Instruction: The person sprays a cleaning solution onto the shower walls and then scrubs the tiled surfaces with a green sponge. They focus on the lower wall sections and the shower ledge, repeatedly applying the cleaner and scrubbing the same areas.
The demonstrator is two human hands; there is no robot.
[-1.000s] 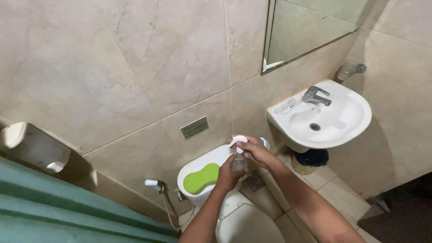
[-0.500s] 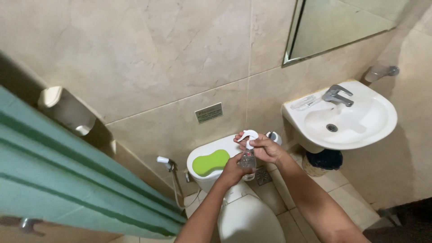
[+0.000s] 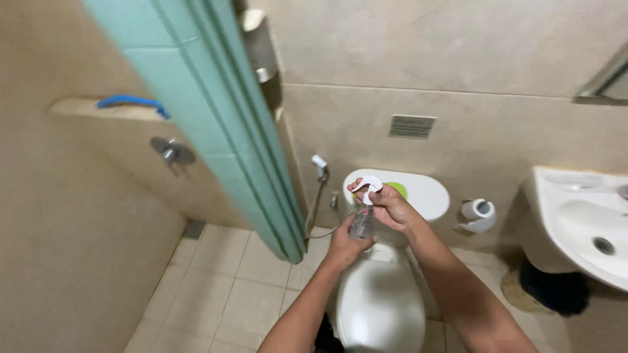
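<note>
A small clear spray bottle [image 3: 362, 222] with a white trigger head [image 3: 367, 187] is held over the toilet. My left hand [image 3: 345, 244] grips the bottle's body from below. Over the white trigger head my right hand [image 3: 391, 206] is wrapped, fingers curled round it. Below both hands sits the white toilet [image 3: 378, 302] with its lid down. Behind them is the white cistern [image 3: 425, 193], with a green object [image 3: 400, 189] lying on top, mostly hidden by my right hand.
A teal partition edge [image 3: 216, 124] slants across the left. A bidet sprayer [image 3: 320, 167] hangs on the wall beside the cistern. A toilet paper roll [image 3: 477, 213] is to the right, then a white basin [image 3: 585, 225]. A shower valve [image 3: 171, 153] sits at left.
The view has swung left, so the basin slid to the right edge and the teal partition now fills the upper left. Both hands keep hold of the spray bottle over the toilet.
</note>
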